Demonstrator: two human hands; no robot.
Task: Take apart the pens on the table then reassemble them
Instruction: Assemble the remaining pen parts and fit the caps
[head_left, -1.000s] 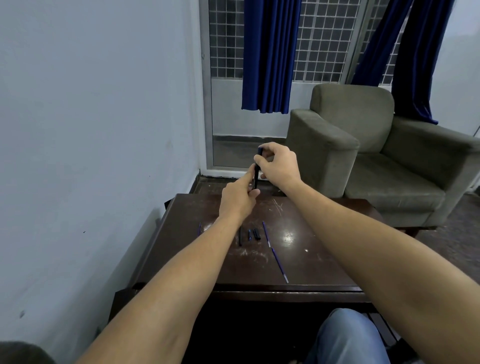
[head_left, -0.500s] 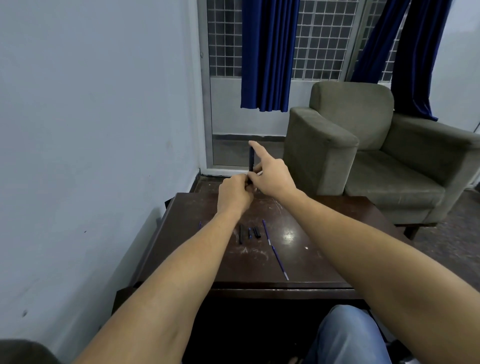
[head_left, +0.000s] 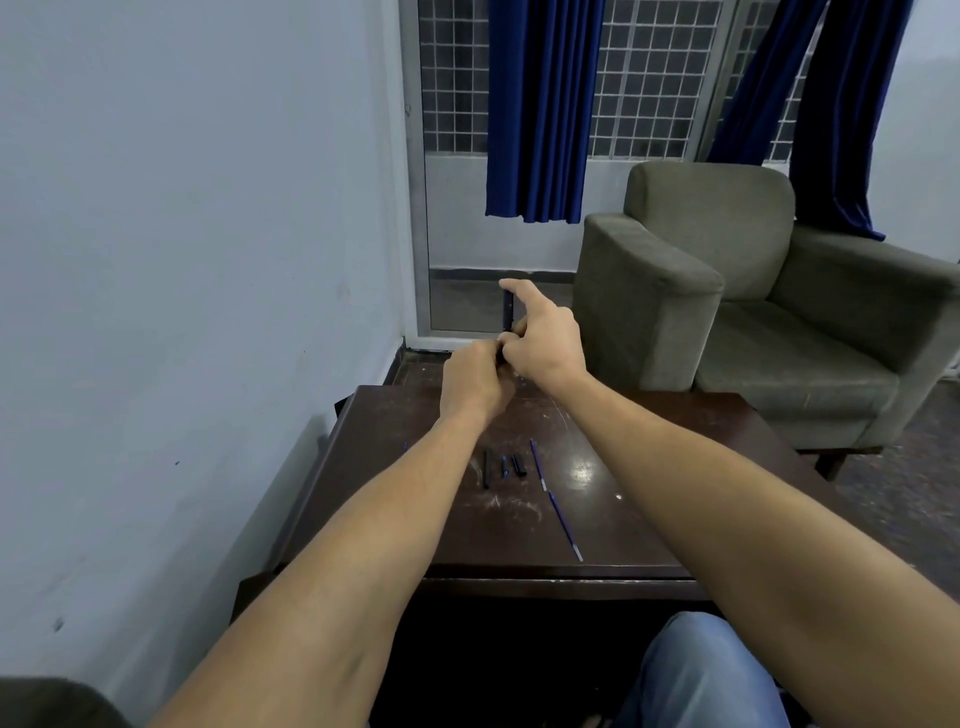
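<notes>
Left hand (head_left: 475, 382) fingers clamped the upright pen (head_left: 508, 312) low, right hand (head_left: 545, 343) fingers pinched it just above; parts (head_left: 503, 465) on desk (head_left: 675, 467) below.

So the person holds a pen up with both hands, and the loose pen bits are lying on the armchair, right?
Not quite. The loose pen bits lie on the dark wooden table, not on the armchair, as the head view shows. The rest is right: the left hand and right hand both hold the pen up above the table.
</notes>
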